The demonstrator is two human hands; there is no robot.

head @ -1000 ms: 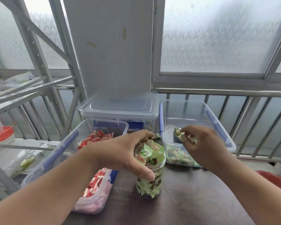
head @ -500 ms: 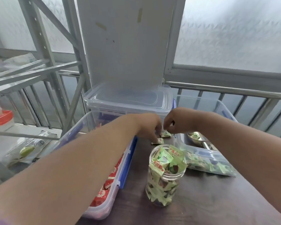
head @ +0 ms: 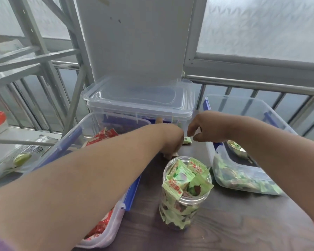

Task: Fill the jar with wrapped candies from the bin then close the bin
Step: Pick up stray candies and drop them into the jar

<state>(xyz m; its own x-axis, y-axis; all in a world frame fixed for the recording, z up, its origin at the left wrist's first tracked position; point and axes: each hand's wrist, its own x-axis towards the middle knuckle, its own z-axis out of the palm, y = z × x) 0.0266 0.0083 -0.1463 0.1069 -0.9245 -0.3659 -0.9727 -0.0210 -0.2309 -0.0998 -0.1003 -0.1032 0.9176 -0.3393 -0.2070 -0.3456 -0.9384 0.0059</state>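
The clear jar (head: 186, 192) stands on the dark table, heaped above its rim with green wrapped candies. Just behind it my left hand (head: 172, 140) reaches down, fingertips pinched on a small wrapped candy (head: 174, 154) lying on the table. My right hand (head: 207, 129) hovers beside it with curled, parted fingers that hold nothing I can see. A loose green candy (head: 187, 140) lies between the two hands. To the right is the open clear bin (head: 252, 101), with green candies and a metal scoop (head: 237, 148) inside.
An open bin of red candies (head: 74, 134) sits at the left under my forearm. A closed clear bin with stacked lids (head: 138, 104) stands behind, against a grey panel. Window railing runs along the back, a metal rack at far left.
My left hand left the jar's rim and reached behind the jar to the table. My right hand came out of the green bin and moved left, toward the loose candies.
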